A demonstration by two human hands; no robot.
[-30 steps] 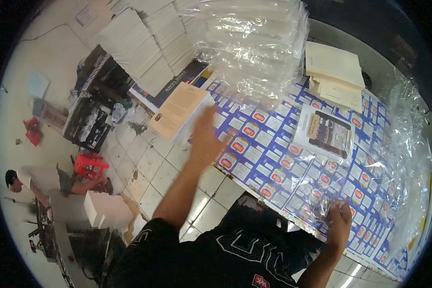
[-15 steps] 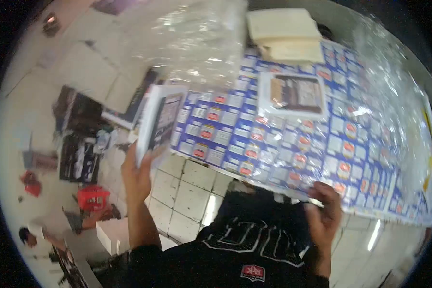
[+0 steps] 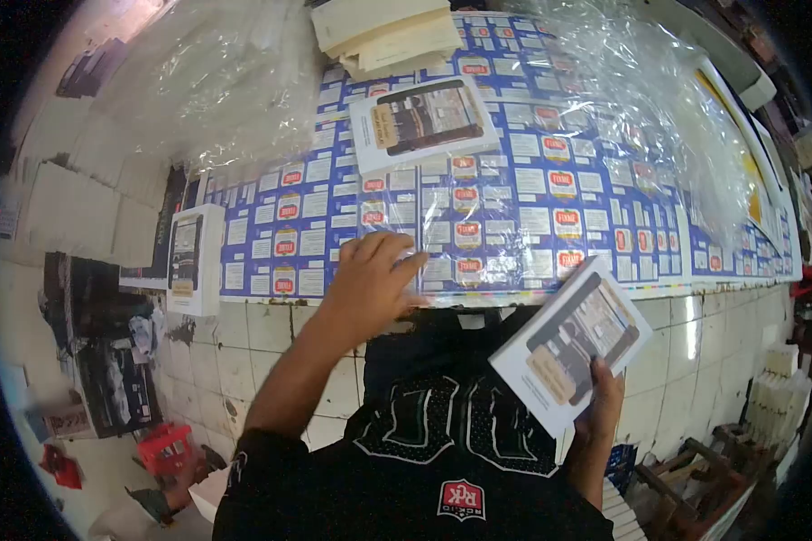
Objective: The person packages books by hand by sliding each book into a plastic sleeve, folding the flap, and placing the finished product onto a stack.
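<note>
My right hand (image 3: 602, 401) grips a white box (image 3: 572, 345) by its lower right edge, thumb on its face. A dark printed picture with a tan label covers the front, and the box is tilted in front of the table's edge. My left hand (image 3: 370, 287) holds nothing, fingers apart and slightly bent, over the front part of the table. Beyond it, a similar white box (image 3: 423, 124) lies face up on the printed blue sheets (image 3: 325, 194). Another such box (image 3: 195, 261) is at the table's left end, away from both hands.
Clear plastic film (image 3: 216, 86) heaps at the back left, with more crumpled film (image 3: 659, 117) on the right. A stack of cream paper (image 3: 388, 34) sits at the back. On the floor at lower left is a red crate (image 3: 164, 448); a wooden frame (image 3: 695, 487) stands lower right.
My left hand has let go of the box at the table's left end and moved right over the sheets. My right hand, earlier without a visible box, now holds one. The view has shifted.
</note>
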